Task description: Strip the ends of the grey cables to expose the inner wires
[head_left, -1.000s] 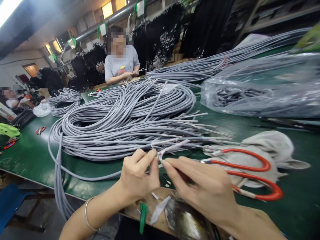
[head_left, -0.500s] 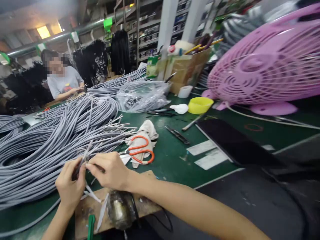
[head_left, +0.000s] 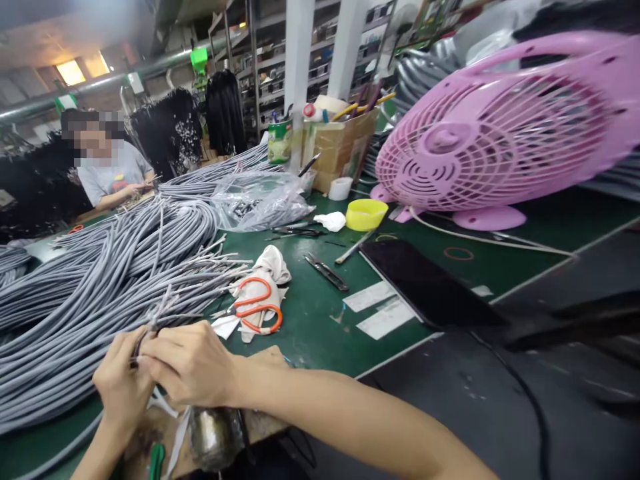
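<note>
My left hand (head_left: 120,383) is closed around the end of a grey cable, whose thin pale wires (head_left: 159,310) fan out above the fingers. Pressed against it, my right hand (head_left: 193,363) pinches at the same cable end; its fingertips are partly hidden. Behind both hands lie long bundles of grey cables (head_left: 95,280) with stripped ends pointing right. Orange-handled scissors (head_left: 257,313) rest on a whitish cloth (head_left: 273,263) just beyond my right hand. Below the hands are a rounded metal object (head_left: 213,433), white strips (head_left: 179,440) and a green-handled tool (head_left: 156,460) on a brown board.
A pink fan (head_left: 480,127) stands at the right, near a phone (head_left: 425,280) at the table edge. Further back are a yellow ring (head_left: 367,215), a cutter knife (head_left: 326,272), a plastic bag (head_left: 265,200) and a cardboard box (head_left: 335,150). Another person (head_left: 115,173) sits across the table.
The view has swung right, so things appear further left. My right hand has closed in over my left at the cable end, covering more of it.
</note>
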{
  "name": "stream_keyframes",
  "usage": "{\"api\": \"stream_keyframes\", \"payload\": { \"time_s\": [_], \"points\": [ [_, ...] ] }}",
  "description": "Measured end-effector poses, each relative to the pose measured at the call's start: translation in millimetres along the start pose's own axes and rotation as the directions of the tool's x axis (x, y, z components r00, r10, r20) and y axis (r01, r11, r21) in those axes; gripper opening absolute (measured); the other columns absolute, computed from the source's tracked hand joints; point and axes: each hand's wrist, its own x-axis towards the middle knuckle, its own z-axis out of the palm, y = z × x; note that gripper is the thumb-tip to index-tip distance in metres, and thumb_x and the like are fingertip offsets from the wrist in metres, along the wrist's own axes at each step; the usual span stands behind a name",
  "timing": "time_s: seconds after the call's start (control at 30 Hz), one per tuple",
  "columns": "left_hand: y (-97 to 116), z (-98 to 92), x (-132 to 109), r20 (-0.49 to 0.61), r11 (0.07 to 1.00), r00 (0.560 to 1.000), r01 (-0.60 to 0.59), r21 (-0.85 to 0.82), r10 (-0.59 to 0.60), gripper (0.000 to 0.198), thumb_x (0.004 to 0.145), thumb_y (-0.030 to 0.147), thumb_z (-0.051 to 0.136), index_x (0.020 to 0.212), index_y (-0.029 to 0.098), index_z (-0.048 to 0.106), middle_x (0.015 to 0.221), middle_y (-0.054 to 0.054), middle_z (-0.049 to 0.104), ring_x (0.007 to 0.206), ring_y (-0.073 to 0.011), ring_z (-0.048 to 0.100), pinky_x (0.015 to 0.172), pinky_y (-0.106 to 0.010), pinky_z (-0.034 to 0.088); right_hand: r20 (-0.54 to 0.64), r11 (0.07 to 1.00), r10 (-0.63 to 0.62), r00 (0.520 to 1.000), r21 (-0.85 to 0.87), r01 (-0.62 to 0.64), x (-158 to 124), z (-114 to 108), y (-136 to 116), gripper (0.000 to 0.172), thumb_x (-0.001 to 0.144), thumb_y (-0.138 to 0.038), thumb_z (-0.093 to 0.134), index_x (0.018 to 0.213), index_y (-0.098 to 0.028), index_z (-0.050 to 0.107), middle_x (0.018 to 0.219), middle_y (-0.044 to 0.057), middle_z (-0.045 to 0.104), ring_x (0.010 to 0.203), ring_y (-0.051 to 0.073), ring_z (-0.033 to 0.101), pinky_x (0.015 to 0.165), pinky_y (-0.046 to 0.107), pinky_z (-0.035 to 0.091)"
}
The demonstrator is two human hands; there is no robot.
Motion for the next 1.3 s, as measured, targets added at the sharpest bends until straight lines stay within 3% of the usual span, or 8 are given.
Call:
{"api": "stream_keyframes", "payload": {
  "time_s": [0.1,0.17,0.3,0.43,0.57,0.83,1.03,1.3],
  "points": [
    [11,-1.0,5,0.102,0.962,0.972,0.225,-0.157,-0.211,0.019,0.077,0.021,0.051,0.079,0.014,0.068,0.069,-0.004,0.068,0.061,-0.0163,0.062,0.056,-0.024,0.049,-0.097,0.991,0.05,0.994,0.126,-0.037,2,-11,0,0.03,0.094,-0.024,0.035,0.084,-0.015,0.063,0.072,0.003,0.068,0.06,0.011,0.06,0.058,0.023,0.046],
    [18,-1.0,7,0.214,0.859,0.897,0.436,-0.269,-0.388,0.025,0.082,0.027,0.05,0.073,0.012,0.069,0.06,-0.003,0.063,0.05,-0.0125,0.055,0.046,-0.022,0.043,-0.197,0.963,0.197,0.96,0.22,-0.153,6,-23,4,0.025,0.093,-0.021,0.04,0.08,-0.016,0.061,0.069,0.002,0.066,0.061,0.011,0.06,0.057,0.021,0.046],
    [24,2.1,7,0.29,0.583,0.759,0.64,-0.502,-0.583,0.034,0.078,0.041,0.057,0.075,0.009,0.069,0.054,0.0,0.052,0.038,-0.0049,0.037,0.034,-0.018,0.027,-0.36,0.85,0.523,0.773,0.283,-0.444,13,-37,21,0.023,0.092,-0.025,0.041,0.084,-0.018,0.061,0.064,0.0,0.064,0.05,0.01,0.056,0.044,0.02,0.04],
    [25,1.7,6,0.306,0.448,0.719,0.65,-0.613,-0.624,0.039,0.073,0.047,0.063,0.074,0.009,0.069,0.055,0.001,0.047,0.037,-0.0033,0.036,0.033,-0.017,0.026,-0.053,0.947,0.316,0.947,0.071,-0.312,7,-25,21,0.026,0.086,-0.023,0.05,0.061,-0.019,0.059,0.052,-0.003,0.06,0.042,0.009,0.052,0.043,0.02,0.038],
    [29,-1.5,5,0.33,0.391,0.695,0.663,-0.639,-0.639,0.036,0.073,0.045,0.065,0.074,0.009,0.069,0.059,0.001,0.047,0.037,-0.0025,0.038,0.033,-0.016,0.029,0.084,0.973,0.222,0.971,0.053,-0.227,-3,-12,10,0.032,0.089,-0.022,0.045,0.06,-0.018,0.058,0.054,-0.002,0.061,0.039,0.007,0.047,0.042,0.019,0.038],
    [32,0.3,-4,0.351,0.44,0.732,0.649,-0.621,-0.584,0.026,0.079,0.034,0.06,0.077,0.01,0.069,0.063,0.0,0.05,0.039,-0.0037,0.041,0.035,-0.017,0.032,0.073,0.961,0.252,0.965,0.101,-0.259,-3,-10,11,0.026,0.088,-0.022,0.046,0.068,-0.019,0.062,0.055,-0.002,0.061,0.041,0.009,0.051,0.043,0.019,0.039],
    [31,-2.2,-6,0.202,0.769,0.891,0.454,-0.45,-0.408,0.015,0.078,0.022,0.06,0.078,0.012,0.072,0.063,-0.005,0.064,0.052,-0.0107,0.052,0.049,-0.021,0.042,0.231,0.869,0.363,0.903,0.267,-0.418,-2,-10,10,0.034,0.089,-0.028,0.043,0.06,-0.019,0.057,0.049,-0.003,0.056,0.041,0.009,0.05,0.038,0.018,0.038],
    [31,-4.7,0,0.156,0.857,0.923,0.385,-0.343,-0.352,0.015,0.074,0.011,0.058,0.073,0.012,0.072,0.06,-0.005,0.065,0.052,-0.0116,0.055,0.05,-0.021,0.044,-0.045,0.998,-0.05,0.998,-0.047,0.047,-11,-8,5,0.023,0.089,-0.013,0.047,0.069,-0.017,0.058,0.052,-0.001,0.058,0.043,0.009,0.053,0.046,0.021,0.04]
  ]
}}
